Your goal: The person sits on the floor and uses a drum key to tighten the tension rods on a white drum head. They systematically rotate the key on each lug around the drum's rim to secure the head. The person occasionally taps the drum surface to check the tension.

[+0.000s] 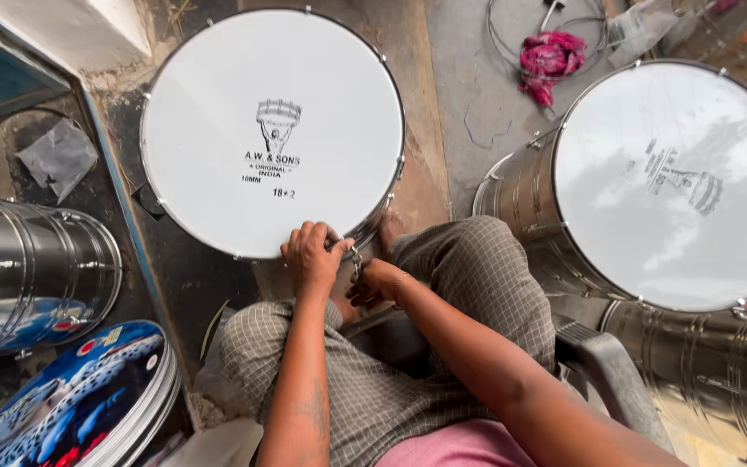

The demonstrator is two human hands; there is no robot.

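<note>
A large drum with a white head (271,130) stands upright between my knees, a small dark printed emblem at its middle. My left hand (311,255) curls over the drum's near rim. My right hand (375,284) sits just below and to the right of it, fingers closed around a small metal tool or tuning fitting (355,259) at the rim. Both hands work on the same spot on the near edge. The fitting itself is mostly hidden by my fingers.
A second white-headed steel drum (676,182) stands at the right. Shiny steel shells lie at the left (32,272) and lower right (711,372). Blue printed drum heads (79,402) are stacked lower left. A pink rag (549,59) lies on the floor beyond.
</note>
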